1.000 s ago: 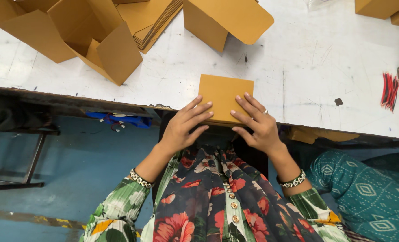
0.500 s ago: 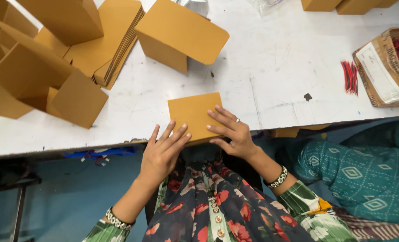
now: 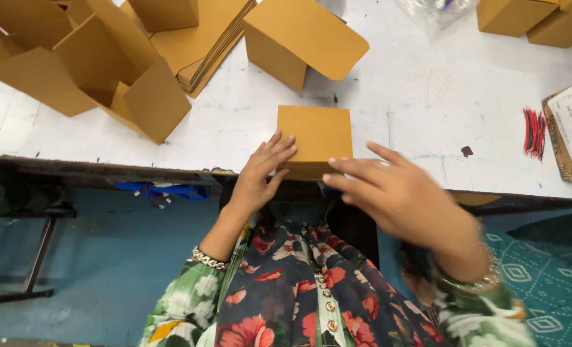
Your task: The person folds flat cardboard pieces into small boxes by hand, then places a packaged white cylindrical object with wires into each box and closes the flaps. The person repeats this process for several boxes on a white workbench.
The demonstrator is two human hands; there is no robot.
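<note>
Left hand (image 3: 260, 172) lying open, fingers pressing flat brown cardboard box (image 3: 314, 136) at near edge of white table (image 3: 414, 109); right hand (image 3: 395, 193), blurred, hovering open just right.

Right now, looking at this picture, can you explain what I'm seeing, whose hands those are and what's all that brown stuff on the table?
This is filmed by a camera worn on a person's head, looking down, so the hands are the wearer's own. The left hand rests its fingers on a small brown cardboard box at the near edge of a white table. The right hand is blurred and hovers beside the box; whether it touches is unclear. Further back lie a stack of flat cardboard sheets, half-folded boxes on the left, one open box and a bunch of red strips on the right.
</note>
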